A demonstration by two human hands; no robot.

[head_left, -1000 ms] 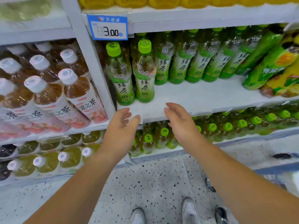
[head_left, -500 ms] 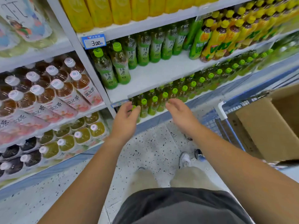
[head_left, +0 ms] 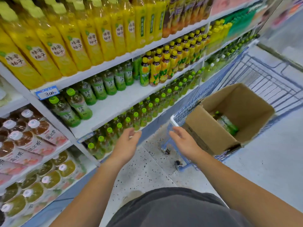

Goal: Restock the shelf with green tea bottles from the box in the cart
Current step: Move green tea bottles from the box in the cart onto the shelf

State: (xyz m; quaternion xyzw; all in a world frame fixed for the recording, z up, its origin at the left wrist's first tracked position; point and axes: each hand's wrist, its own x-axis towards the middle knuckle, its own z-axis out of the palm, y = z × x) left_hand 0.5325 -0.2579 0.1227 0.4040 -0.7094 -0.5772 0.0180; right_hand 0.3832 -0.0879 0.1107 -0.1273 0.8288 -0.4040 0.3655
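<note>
Two green tea bottles (head_left: 72,107) stand at the left front of the white middle shelf (head_left: 118,104), with a row of the same bottles behind them. An open cardboard box (head_left: 211,133) sits in the blue wire cart (head_left: 268,79) on the right. Inside it lie green tea bottles (head_left: 227,123). My left hand (head_left: 127,144) and my right hand (head_left: 184,142) hover empty with fingers apart, below the shelf edge and left of the box.
Yellow drink bottles (head_left: 65,40) fill the shelf above. Small green-capped bottles (head_left: 139,115) fill the shelf below. Brown tea bottles (head_left: 27,133) lie in the left bay. A price tag (head_left: 47,92) reads 3.00. Speckled floor lies between me and the cart.
My view has swung right and pulled back from the shelf, bringing the cart and the open box into sight. Both hands stay empty and have shifted toward the box.
</note>
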